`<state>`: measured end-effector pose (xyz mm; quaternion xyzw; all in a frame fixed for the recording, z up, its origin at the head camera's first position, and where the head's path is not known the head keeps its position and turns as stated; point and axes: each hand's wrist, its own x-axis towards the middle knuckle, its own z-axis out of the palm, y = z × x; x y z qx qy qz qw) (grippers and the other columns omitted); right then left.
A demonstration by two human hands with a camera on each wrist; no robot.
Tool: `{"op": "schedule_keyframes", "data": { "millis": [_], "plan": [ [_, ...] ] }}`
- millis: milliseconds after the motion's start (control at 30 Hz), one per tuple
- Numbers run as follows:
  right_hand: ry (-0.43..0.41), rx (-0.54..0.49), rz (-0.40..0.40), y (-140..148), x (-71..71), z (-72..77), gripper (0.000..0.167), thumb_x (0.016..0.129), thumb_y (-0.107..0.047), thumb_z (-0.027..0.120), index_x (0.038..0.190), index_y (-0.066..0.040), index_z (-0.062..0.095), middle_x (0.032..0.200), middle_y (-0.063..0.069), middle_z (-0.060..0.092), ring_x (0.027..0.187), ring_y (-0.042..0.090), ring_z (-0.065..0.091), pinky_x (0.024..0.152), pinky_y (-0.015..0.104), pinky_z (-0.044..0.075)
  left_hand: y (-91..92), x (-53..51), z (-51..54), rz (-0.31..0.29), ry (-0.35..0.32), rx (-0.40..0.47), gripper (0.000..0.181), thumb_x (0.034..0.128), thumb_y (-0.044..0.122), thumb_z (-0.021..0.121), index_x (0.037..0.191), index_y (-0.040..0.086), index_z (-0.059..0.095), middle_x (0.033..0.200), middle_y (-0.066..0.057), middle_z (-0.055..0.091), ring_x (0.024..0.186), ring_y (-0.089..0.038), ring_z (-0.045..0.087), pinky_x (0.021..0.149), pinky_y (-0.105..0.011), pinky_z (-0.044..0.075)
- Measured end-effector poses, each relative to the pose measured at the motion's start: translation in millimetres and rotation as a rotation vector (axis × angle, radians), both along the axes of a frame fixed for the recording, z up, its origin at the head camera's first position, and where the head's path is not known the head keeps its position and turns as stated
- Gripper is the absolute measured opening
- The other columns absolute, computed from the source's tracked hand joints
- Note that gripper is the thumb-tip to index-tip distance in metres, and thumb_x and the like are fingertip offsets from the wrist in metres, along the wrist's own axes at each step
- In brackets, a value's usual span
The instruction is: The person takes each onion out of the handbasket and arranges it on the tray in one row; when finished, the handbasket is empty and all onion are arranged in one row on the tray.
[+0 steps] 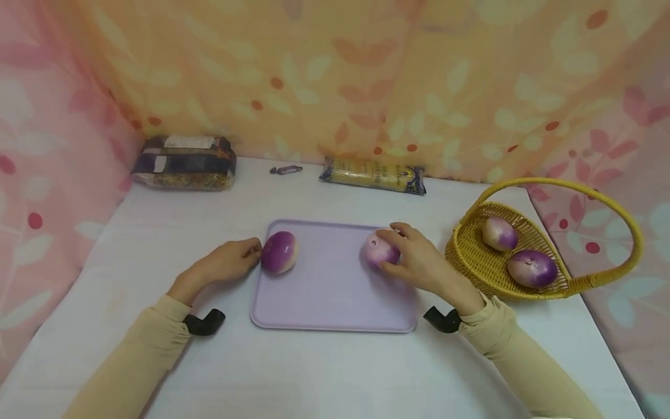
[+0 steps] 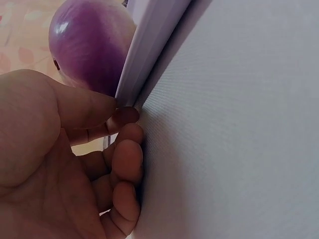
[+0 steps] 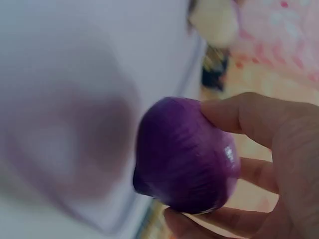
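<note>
A lilac tray (image 1: pixel 335 291) lies on the white table. My left hand (image 1: pixel 232 260) pinches its left rim (image 2: pixel 134 64) between thumb and index finger, the other fingers curled against the cloth. Just inside that rim sits a purple and white turnip (image 1: pixel 280 252), beside the left thumb in the left wrist view. Over the tray's right part, my right hand (image 1: pixel 419 262) grips a second purple turnip (image 3: pixel 184 154) with thumb and fingers spread round it. In the right wrist view a gap shows between this turnip and the tray, with a shadow below.
At the right stands a yellow wicker basket (image 1: pixel 471 267) with a tall handle, holding two turnips (image 1: pixel 531 269). Along the back lie a dark food bag (image 1: pixel 185 164), a small wrapped candy (image 1: pixel 287 170) and a yellow packet (image 1: pixel 373 175). Patterned curtains border the table.
</note>
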<state>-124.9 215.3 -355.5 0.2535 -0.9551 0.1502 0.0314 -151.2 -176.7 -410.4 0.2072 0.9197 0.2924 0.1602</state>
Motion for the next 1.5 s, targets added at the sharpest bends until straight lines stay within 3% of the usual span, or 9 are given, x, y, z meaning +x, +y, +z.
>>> {"op": "schedule_keyframes", "data": {
  "millis": [167,500,833,1033,1233,1367,1500],
  "plan": [
    [-0.007,-0.032,0.044,-26,-0.4,-20.0,0.066,0.078,-0.03,0.082,0.134,-0.008,0.055,0.13,0.023,0.055,0.11,0.037,0.062,0.092,0.05,0.051,1.7,-0.9,0.1,-0.007,0.014,-0.004,0.013,0.0989,0.014,0.046,0.098,0.013,0.058,0.079,-0.001,0.057,0.075,-0.015,0.051,0.07,-0.031,0.04],
    [-0.051,-0.087,0.114,-79,-8.7,-25.6,0.07,0.082,-0.033,0.079,0.139,-0.005,0.049,0.134,0.019,0.052,0.106,0.033,0.065,0.091,0.046,0.053,0.1,-1.7,-2.0,0.001,-0.002,-0.002,0.013,0.0977,0.013,0.046,0.1,0.012,0.059,0.081,-0.002,0.059,0.078,-0.017,0.052,0.072,-0.032,0.041],
    [-0.061,-0.08,0.17,-97,-10.9,-31.4,0.071,0.085,-0.033,0.076,0.143,-0.007,0.044,0.139,0.018,0.048,0.109,0.03,0.064,0.094,0.044,0.052,2.6,1.5,0.9,0.014,-0.005,-0.006,0.014,0.099,0.015,0.047,0.102,0.011,0.06,0.077,-0.001,0.056,0.076,-0.016,0.051,0.071,-0.032,0.04],
    [-0.083,-0.089,0.149,-96,-10.3,-28.0,0.076,0.085,-0.036,0.076,0.147,-0.01,0.039,0.143,0.02,0.045,0.114,0.033,0.062,0.097,0.046,0.051,1.9,1.0,1.6,0.009,0.011,-0.011,0.014,0.0997,0.015,0.047,0.102,0.011,0.06,0.077,-0.002,0.055,0.076,-0.017,0.05,0.071,-0.032,0.039],
    [-0.048,-0.072,-0.004,-52,-4.4,-12.0,0.065,0.09,-0.039,0.069,0.145,-0.014,0.044,0.146,0.018,0.044,0.111,0.038,0.063,0.088,0.052,0.053,1.9,5.1,-4.0,0.021,-0.015,0.0,0.014,0.0999,0.015,0.048,0.104,0.011,0.061,0.076,-0.001,0.055,0.075,-0.016,0.05,0.07,-0.031,0.04],
    [0.09,-0.083,-0.16,12,7.6,5.1,0.042,0.092,-0.026,0.067,0.129,-0.007,0.059,0.128,0.018,0.061,0.101,0.035,0.066,0.079,0.051,0.053,0.9,3.7,-6.0,0.002,-0.015,0.008,0.013,0.1001,0.015,0.048,0.102,0.012,0.06,0.075,-0.001,0.053,0.074,-0.016,0.049,0.069,-0.031,0.039],
    [0.234,-0.068,-0.356,82,22.8,18.7,0.033,0.089,-0.015,0.065,0.118,0.001,0.064,0.106,0.025,0.066,0.092,0.041,0.063,0.076,0.056,0.047,-1.5,-0.6,-4.9,-0.002,-0.005,0.007,0.011,0.0999,0.015,0.048,0.099,0.014,0.059,0.077,-0.001,0.054,0.076,-0.017,0.05,0.07,-0.032,0.039]
  ]
}}
